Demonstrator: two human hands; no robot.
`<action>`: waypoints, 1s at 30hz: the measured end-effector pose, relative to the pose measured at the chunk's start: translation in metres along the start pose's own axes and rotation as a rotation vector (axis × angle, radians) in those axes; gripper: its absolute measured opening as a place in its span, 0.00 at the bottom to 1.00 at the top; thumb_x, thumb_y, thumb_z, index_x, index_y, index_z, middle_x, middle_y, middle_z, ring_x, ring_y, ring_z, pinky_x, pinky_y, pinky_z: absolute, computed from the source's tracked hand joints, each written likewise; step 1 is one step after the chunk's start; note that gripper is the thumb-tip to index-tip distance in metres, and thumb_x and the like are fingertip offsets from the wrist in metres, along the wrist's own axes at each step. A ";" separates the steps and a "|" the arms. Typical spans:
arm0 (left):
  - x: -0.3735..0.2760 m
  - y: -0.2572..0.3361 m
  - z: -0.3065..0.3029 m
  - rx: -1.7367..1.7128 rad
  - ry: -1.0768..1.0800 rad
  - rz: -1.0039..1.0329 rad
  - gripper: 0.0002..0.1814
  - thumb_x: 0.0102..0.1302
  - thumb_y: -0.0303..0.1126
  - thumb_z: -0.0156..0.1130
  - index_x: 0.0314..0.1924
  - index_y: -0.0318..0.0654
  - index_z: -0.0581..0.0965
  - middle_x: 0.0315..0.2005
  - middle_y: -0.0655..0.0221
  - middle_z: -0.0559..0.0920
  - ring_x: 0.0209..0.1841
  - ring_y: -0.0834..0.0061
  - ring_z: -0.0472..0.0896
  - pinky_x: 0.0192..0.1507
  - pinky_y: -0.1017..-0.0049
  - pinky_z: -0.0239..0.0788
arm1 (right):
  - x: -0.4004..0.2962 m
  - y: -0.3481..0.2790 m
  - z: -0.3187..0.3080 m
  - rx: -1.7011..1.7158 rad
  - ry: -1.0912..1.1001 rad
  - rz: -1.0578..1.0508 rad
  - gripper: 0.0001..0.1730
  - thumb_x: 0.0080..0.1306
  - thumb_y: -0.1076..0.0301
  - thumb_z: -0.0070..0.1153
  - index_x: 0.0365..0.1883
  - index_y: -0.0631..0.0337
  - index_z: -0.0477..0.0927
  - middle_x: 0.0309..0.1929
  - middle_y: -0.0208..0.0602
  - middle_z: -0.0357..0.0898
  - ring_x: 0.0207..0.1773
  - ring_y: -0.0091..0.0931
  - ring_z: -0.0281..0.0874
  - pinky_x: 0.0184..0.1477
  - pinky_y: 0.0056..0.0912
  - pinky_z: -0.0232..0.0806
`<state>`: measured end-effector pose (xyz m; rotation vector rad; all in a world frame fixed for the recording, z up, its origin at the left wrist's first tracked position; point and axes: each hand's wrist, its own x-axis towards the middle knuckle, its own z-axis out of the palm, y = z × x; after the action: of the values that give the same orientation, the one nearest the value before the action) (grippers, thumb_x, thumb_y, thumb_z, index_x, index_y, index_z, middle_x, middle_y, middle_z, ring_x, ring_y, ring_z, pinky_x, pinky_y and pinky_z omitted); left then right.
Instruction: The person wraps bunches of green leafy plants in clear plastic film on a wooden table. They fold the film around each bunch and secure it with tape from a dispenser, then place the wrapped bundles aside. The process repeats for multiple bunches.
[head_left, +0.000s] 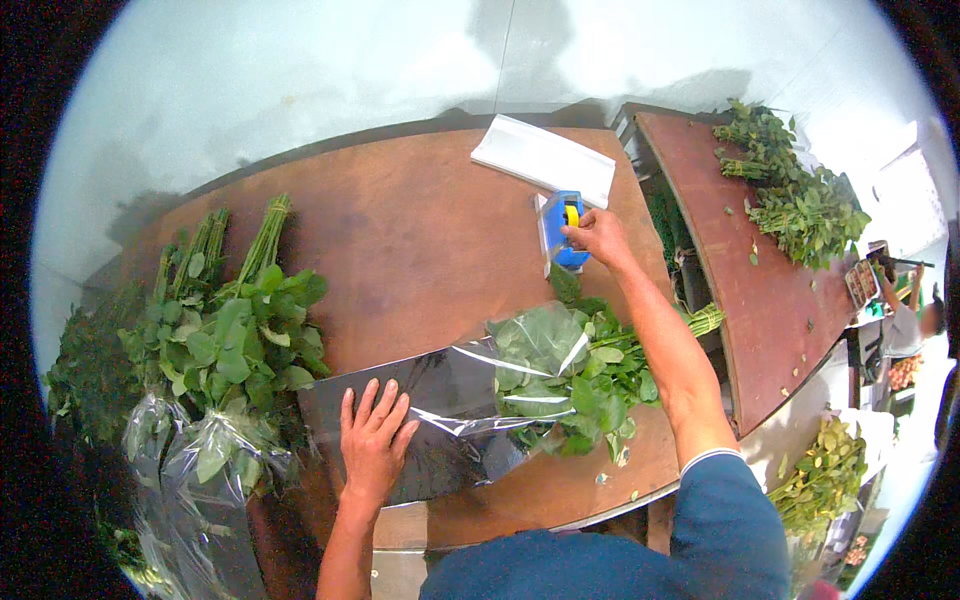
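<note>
My left hand (377, 442) lies flat, fingers a little apart, on a clear plastic sleeve (457, 457) that looks dark over its lower half. The sleeve encloses part of a bunch of leafy green stems (600, 405), whose tied cut ends (705, 320) extend past the table's right edge. My right hand (602, 238) is at a blue tape dispenser (553, 225) with a yellow tape roll (572, 216). Its thumb and fingers are bent beside the roll; whether they grip tape or the dispenser is unclear. Beneath all this is a brown wooden table (405, 247).
A white tray-like piece (544, 161) lies behind the dispenser. Several leafy bunches (240, 345) stand at left, some in clear sleeves (210, 517). Across a gap, a reddish table (720, 225) carries more bunches (806, 217). A person (904, 330) is at far right.
</note>
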<state>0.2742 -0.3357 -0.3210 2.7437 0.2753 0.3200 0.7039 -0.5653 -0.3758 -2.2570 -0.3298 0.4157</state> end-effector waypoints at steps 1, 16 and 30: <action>0.000 0.000 0.002 -0.005 -0.001 0.000 0.19 0.62 0.37 0.69 0.52 0.39 0.83 0.59 0.64 0.81 0.66 0.58 0.72 0.72 0.49 0.51 | 0.002 0.007 -0.002 0.065 0.038 0.008 0.19 0.58 0.65 0.73 0.37 0.74 0.81 0.33 0.46 0.86 0.31 0.25 0.84 0.33 0.28 0.75; 0.005 0.000 0.005 -0.053 0.032 0.011 0.18 0.62 0.38 0.69 0.52 0.41 0.83 0.59 0.66 0.81 0.67 0.62 0.72 0.72 0.53 0.52 | -0.088 0.056 -0.015 -0.420 0.305 -0.101 0.11 0.62 0.68 0.59 0.26 0.69 0.84 0.26 0.53 0.82 0.28 0.41 0.83 0.34 0.45 0.73; -0.008 -0.007 0.010 -0.086 0.076 0.011 0.19 0.66 0.38 0.64 0.56 0.42 0.81 0.62 0.67 0.78 0.69 0.63 0.69 0.75 0.53 0.45 | -0.289 -0.126 0.174 0.435 -0.195 0.233 0.16 0.70 0.65 0.57 0.31 0.73 0.82 0.25 0.41 0.85 0.25 0.23 0.83 0.28 0.25 0.75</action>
<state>0.2679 -0.3341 -0.3340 2.6531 0.2600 0.4302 0.3586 -0.4724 -0.3343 -1.8351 -0.0621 0.7552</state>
